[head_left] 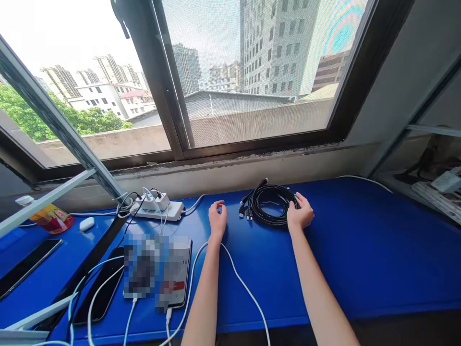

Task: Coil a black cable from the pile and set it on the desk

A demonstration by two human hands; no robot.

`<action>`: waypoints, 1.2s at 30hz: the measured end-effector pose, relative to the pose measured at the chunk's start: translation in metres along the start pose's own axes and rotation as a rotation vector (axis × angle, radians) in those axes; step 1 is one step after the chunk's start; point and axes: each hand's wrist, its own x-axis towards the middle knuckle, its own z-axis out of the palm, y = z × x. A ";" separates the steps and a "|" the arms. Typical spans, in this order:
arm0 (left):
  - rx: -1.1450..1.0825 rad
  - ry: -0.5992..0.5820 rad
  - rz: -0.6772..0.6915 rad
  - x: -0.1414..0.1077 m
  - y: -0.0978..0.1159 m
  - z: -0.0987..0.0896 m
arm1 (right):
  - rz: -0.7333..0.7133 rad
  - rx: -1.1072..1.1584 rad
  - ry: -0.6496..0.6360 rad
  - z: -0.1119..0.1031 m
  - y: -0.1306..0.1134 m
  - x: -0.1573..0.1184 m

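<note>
Presently, black coil: a round, many-looped coil of glossy black cable [270, 221] is laid on the far part of the blue, smooth-topped table [367, 240], mostly between the two hands.
Right hand: the coil's right side is held by the right hand [301, 214], its fingers closed narrowly around the loops; if pulled from that side alone, the ring could be stretched and its loops spread.
Left hand: nothing is seen held by the left hand [218, 223]; its fingers are loosely curled, a modest gap being left to the thumb, so the coil's left side is not steadied by it.
Plug ends: small black plugs [241, 212] are bunched at the coil's left, unheld; if the coil were turned, they could be snagged between loops.
Binding: whether the loops are tied cannot be told; if untied, they might be sprung apart by a slackened grip.
White lead: a thin white cable [243, 282] is passed beneath the left forearm and could be dragged by it.
Lit screen: a flat device with a lit screen [178, 269], plugged in at its near edge, could be shifted if its lead were caught.
</note>
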 end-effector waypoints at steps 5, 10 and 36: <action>-0.004 -0.004 0.032 -0.004 0.006 -0.001 | -0.011 0.128 0.027 -0.003 -0.015 -0.006; -0.036 0.021 0.044 -0.006 0.009 -0.009 | -0.071 0.308 -0.030 0.000 -0.028 -0.011; -0.069 -0.568 0.346 -0.032 0.134 -0.078 | -0.208 0.922 -0.414 0.019 -0.183 -0.099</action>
